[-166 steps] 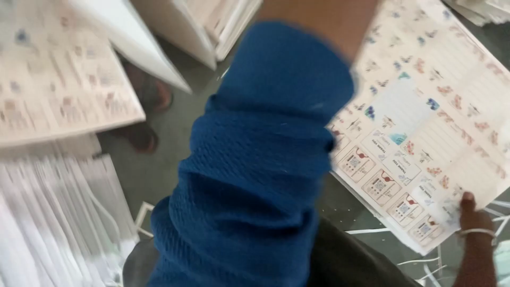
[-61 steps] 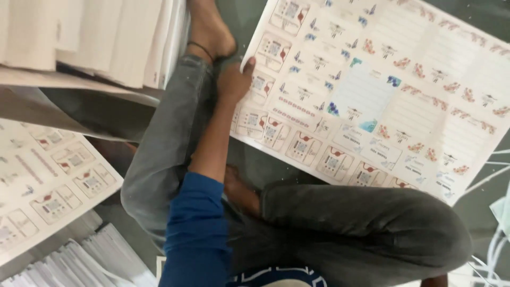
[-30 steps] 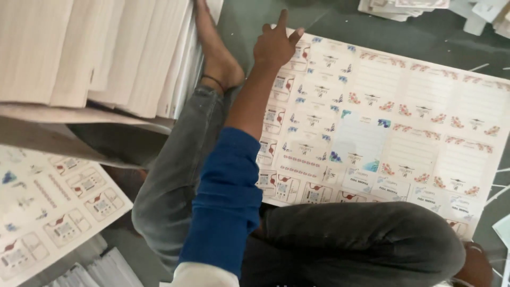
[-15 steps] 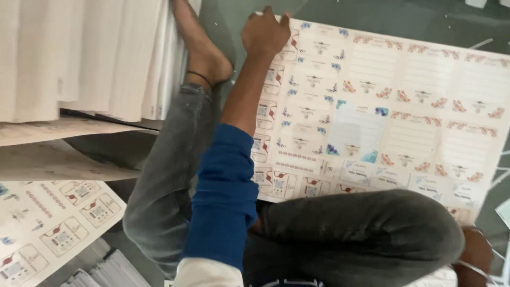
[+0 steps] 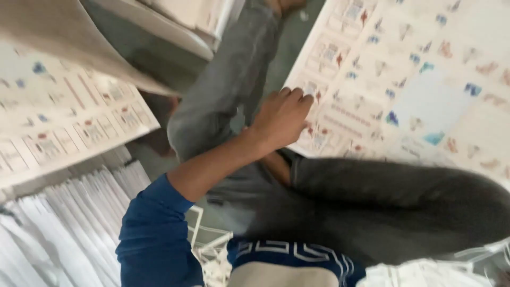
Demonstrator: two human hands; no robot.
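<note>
A large printed sheet (image 5: 414, 79) with rows of small coloured pictures lies on the floor ahead of my crossed legs in grey trousers (image 5: 372, 202). My left hand (image 5: 281, 119), at the end of a blue sleeve, sits on the sheet's left edge near its near corner. Its fingers are curled over that edge. The view is blurred. My right hand is out of the frame.
A second printed sheet (image 5: 58, 127) lies at the left, partly under a curved pale sheet (image 5: 64, 32). Stacks of folded white paper (image 5: 58, 228) fill the lower left. More stacked paper (image 5: 196, 16) stands at the top. Paper scraps (image 5: 212, 250) lie by my lap.
My left hand has drawn back from the sheet's far corner to its left edge near my knee. The camera has dipped closer and tilted.
</note>
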